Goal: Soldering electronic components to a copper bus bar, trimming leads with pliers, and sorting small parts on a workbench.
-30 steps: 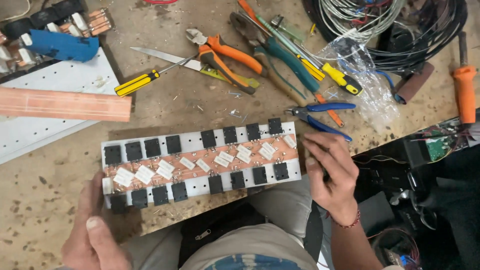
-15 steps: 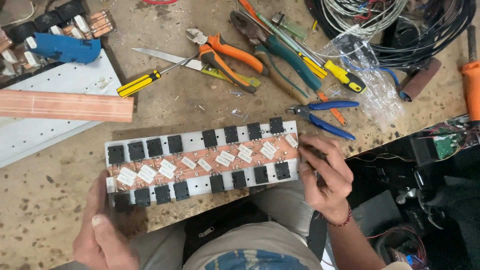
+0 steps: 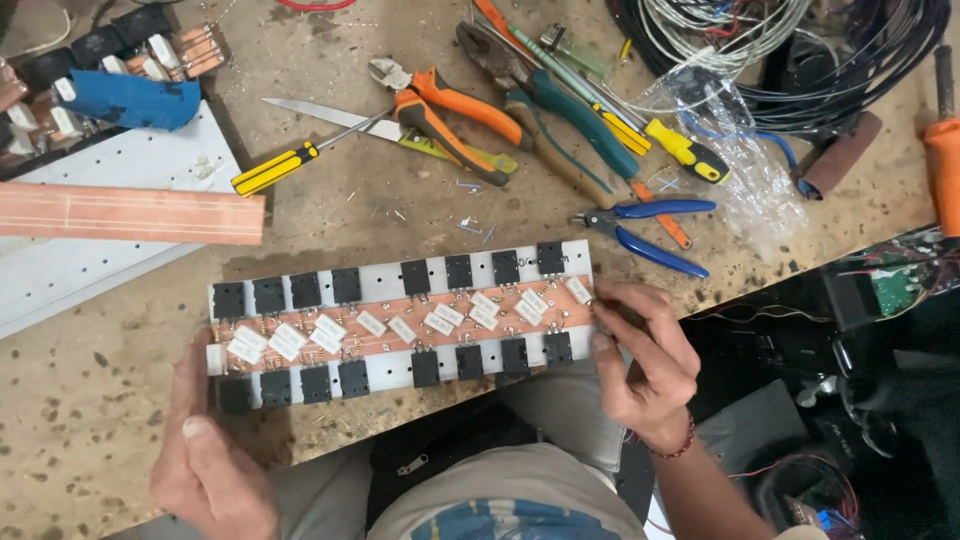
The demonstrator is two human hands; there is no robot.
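A long grey metal bar (image 3: 400, 320) lies near the workbench's front edge. It carries two rows of black square components and a copper strip with small white blocks along its middle. My left hand (image 3: 205, 450) grips its left end, thumb on the front edge. My right hand (image 3: 640, 355) holds the right end, fingers curled around the bar's corner.
Behind the bar lie a yellow-handled screwdriver (image 3: 290, 165), orange-handled pliers (image 3: 450, 115), blue-handled cutters (image 3: 645, 225), green-handled pliers (image 3: 560, 110) and a clear plastic bag (image 3: 730, 150). A copper strip (image 3: 130, 213) rests on a white plate (image 3: 110, 240) at left. Coiled cables (image 3: 800, 50) sit at back right.
The bar has shifted slightly forward and left between my hands. My right hand's fingers have closed more around the right end.
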